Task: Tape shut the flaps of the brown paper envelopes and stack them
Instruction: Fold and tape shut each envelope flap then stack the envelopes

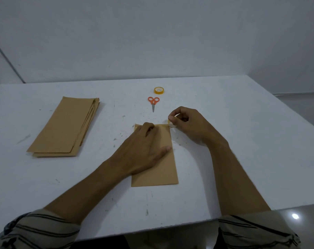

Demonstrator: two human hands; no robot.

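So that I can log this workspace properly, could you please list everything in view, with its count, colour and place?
table: one, white and scuffed, under everything
envelope stack: one pile of several, brown, left side of the table
single envelope: one, brown, centre, lying flat
scissors: one pair, orange handles, beyond the single envelope
spare tape roll: one, yellow, just beyond the scissors
held tape roll: one, yellowish, at the single envelope's far right corner
sleeves: two, striped, bottom edge
left hand: one, presses on the single envelope
right hand: one, fingers pinch the held tape roll
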